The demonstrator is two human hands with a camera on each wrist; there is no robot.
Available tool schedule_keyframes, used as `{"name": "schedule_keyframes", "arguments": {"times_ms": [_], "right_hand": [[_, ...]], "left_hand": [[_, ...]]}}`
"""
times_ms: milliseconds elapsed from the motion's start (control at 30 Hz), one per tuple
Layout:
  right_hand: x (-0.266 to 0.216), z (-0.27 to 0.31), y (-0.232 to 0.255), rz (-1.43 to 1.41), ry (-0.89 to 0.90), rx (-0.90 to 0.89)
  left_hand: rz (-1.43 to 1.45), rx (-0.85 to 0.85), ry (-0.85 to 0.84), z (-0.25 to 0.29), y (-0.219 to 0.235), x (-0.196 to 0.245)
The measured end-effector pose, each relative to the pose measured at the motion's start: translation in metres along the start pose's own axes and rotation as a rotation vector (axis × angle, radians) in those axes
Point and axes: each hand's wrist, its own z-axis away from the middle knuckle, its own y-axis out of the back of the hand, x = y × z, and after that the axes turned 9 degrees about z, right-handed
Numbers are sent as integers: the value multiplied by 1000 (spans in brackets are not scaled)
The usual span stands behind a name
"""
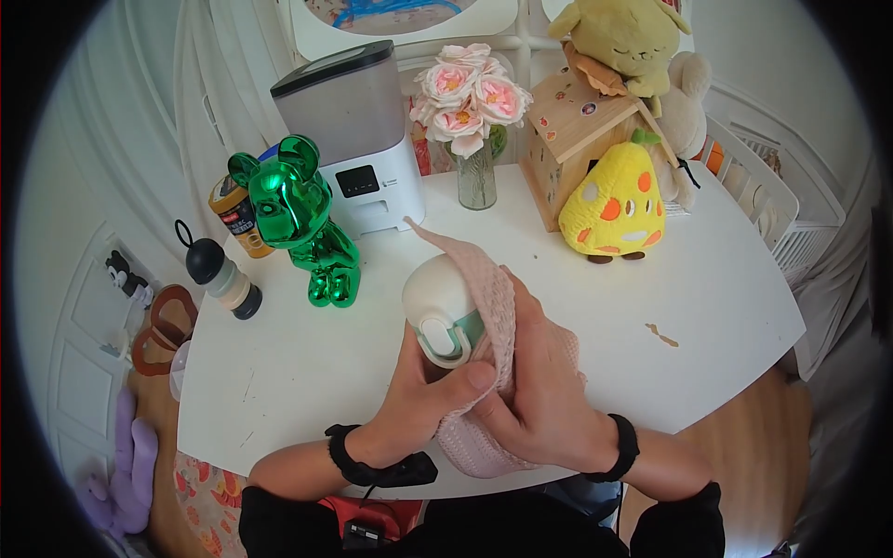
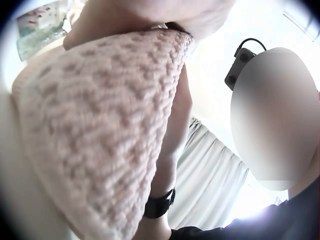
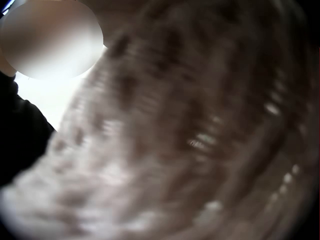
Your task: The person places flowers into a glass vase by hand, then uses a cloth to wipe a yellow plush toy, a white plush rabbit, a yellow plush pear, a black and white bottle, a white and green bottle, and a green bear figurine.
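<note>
A drinking bottle [image 1: 437,286] with a white domed lid, a flip catch and a mint-green band tilts up between both hands, over the near part of the table. My left hand [image 1: 409,400] grips it from the left, thumb laid across the front. My right hand [image 1: 547,386] holds a pink textured towel [image 1: 486,279] against the bottle's right side. One towel corner sticks up past the lid, and the rest hangs below the hands. The towel [image 2: 100,125] fills much of the left wrist view; in the right wrist view the towel [image 3: 120,170] is dark and blurred. The bottle's lower body is hidden.
On the white table [image 1: 298,381], a green shiny bear figure [image 1: 302,219], a small black-topped bottle [image 1: 223,279] and a grey-white dispenser [image 1: 358,139] stand left. Behind are a vase of roses [image 1: 476,177], a wooden house [image 1: 577,121] and a yellow plush [image 1: 614,205].
</note>
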Motion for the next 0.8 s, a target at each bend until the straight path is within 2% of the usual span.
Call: {"name": "schedule_keyframes", "arguments": {"times_ms": [67,133,267,333,467,567,633,733,767,800], "right_hand": [[-4,-5,4,-50,-55,-40],[-8,-2,-1,-39,-47,-10],[-12,3,-3,0,-61,-6],[-9,8,-4,56,-21,-15],[-10,14,-3,127,7,-25],[-17,10,1,72,-72,-34],[-16,1,6,46,-53,-19],[-17,-4,7,-20,-40,-14],[-18,-4,7,-58,-46,-22],[-17,-3,5,-58,-45,-23]], "left_hand": [[-44,-22,-37,3,-1,0],[27,21,25,5,-1,3],[-17,62,12,6,3,6],[132,47,-101,3,-1,19],[127,70,-188,2,-4,20],[144,-12,-103,5,-5,15],[30,-16,-3,8,-4,8],[-8,-29,44,10,-5,14],[-7,-27,44,10,-3,14],[-40,-21,-42,11,0,13]]}}
